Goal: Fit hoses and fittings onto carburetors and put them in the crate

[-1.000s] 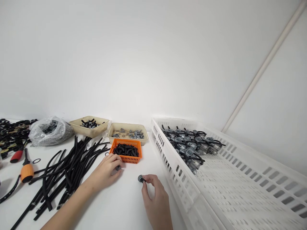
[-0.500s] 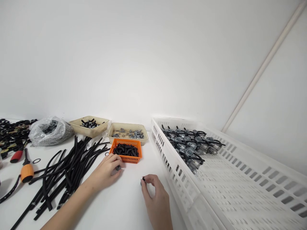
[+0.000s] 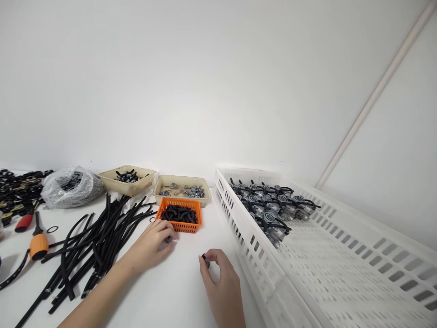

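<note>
My left hand [image 3: 155,241] is closed near the front of the orange basket [image 3: 182,228], its fingers curled around a small grey part [image 3: 168,239] that is mostly hidden. Lower and to the right, my right hand [image 3: 221,282] pinches a small black-and-grey part [image 3: 206,260] between thumb and index finger, a little apart from the left hand. Short bent black rubber tubes [image 3: 179,213] fill the orange basket. Behind it stands a beige tray [image 3: 157,191] with small grey metal pieces.
On the right is a large white crate [image 3: 249,246] holding rows of assemblies [image 3: 269,216] with black tubes. Long black hoses [image 3: 99,246] lie at left beside an orange-handled screwdriver [image 3: 38,246]. Behind them are a plastic bag [image 3: 71,189] and another beige tray [image 3: 112,182].
The part in my right fingers has turned, so more of its grey side shows. My left hand has stayed in place.
</note>
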The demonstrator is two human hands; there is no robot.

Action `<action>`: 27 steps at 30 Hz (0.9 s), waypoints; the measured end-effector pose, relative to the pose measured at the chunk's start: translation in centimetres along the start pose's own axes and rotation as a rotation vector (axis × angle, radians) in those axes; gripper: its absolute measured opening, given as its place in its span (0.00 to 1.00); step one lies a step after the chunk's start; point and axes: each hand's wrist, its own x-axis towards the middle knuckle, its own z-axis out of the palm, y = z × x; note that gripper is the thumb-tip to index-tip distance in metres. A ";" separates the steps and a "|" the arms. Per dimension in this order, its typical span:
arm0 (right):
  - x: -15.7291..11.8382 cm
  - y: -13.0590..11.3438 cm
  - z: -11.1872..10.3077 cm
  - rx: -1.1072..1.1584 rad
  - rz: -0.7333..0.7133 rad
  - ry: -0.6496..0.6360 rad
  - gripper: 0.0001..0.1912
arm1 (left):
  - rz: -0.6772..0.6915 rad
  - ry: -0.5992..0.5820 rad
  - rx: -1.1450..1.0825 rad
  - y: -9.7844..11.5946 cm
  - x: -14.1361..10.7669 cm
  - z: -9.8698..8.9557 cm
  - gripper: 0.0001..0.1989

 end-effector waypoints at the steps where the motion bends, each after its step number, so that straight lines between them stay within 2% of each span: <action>1: 0.0 0.0 0.0 0.001 0.003 -0.004 0.06 | -0.003 -0.003 -0.003 0.0 0.0 0.0 0.09; 13: -0.1 0.0 0.0 0.007 0.042 -0.009 0.03 | -0.017 -0.015 -0.009 0.2 0.0 -0.1 0.09; 27: -0.1 0.1 -0.1 0.038 0.074 -0.017 0.05 | -0.025 -0.014 -0.007 0.1 0.0 0.1 0.08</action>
